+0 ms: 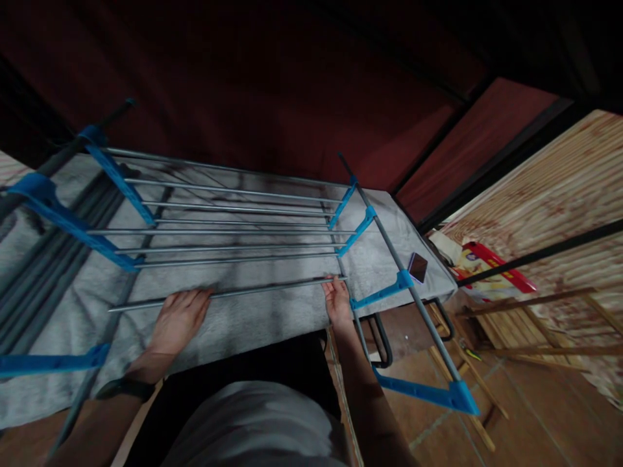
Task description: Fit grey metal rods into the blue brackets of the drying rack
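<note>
Crosswise to both forearms, the loose metal rod lies on the grey towel along the near edge of the surface, its long axis running left to right. The left hand rests flat over its left part, fingers stretched out. The right hand meets its right end beside a blue bracket; I cannot tell whether those fingers clamp it.

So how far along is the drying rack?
Several rods already sit between the far blue brackets. Left hand and right hand touch a loose rod on the towel. The near blue brackets hold no rod yet.
</note>
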`<state>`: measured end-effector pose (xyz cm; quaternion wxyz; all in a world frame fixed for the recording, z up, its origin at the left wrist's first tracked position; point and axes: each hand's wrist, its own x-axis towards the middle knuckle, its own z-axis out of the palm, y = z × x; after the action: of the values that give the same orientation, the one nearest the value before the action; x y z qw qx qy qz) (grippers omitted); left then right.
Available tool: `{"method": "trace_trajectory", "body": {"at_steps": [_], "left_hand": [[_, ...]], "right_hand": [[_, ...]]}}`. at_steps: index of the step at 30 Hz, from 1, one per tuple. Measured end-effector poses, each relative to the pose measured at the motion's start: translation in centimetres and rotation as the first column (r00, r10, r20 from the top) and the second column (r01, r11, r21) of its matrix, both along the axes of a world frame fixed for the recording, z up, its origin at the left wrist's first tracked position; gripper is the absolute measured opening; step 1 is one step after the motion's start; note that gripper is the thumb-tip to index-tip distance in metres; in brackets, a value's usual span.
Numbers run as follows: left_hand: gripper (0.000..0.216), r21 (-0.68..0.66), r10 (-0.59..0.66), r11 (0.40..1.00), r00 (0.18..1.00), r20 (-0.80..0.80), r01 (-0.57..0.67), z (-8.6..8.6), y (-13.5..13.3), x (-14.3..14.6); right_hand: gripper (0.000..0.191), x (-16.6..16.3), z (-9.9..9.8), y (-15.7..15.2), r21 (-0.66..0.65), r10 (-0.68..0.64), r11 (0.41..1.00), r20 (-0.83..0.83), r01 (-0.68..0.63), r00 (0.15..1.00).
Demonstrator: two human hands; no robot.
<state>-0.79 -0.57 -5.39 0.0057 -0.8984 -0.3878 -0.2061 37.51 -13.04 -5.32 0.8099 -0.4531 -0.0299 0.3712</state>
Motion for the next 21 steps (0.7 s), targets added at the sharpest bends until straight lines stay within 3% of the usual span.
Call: {"method": "trace_trajectory", "body": {"at_steps": [14, 21], "left_hand": [[0.032, -0.004, 0.012, 1.000, 0.999, 0.045, -0.012, 0.0, 0.2, -0.1], [0.032, 0.027, -0.028, 0.999, 0.998, 0.051, 0.026, 0.3, 0.5, 0.0]], "right_hand": [[0.011, -0.5, 0.4, -0.2, 0.042, 0.028, 0.999, -0.011, -0.027, 1.000], [0.010, -0.7, 0.8, 0.8, -0.042, -0.001, 0.999, -0.048, -0.001, 0.999]]}}
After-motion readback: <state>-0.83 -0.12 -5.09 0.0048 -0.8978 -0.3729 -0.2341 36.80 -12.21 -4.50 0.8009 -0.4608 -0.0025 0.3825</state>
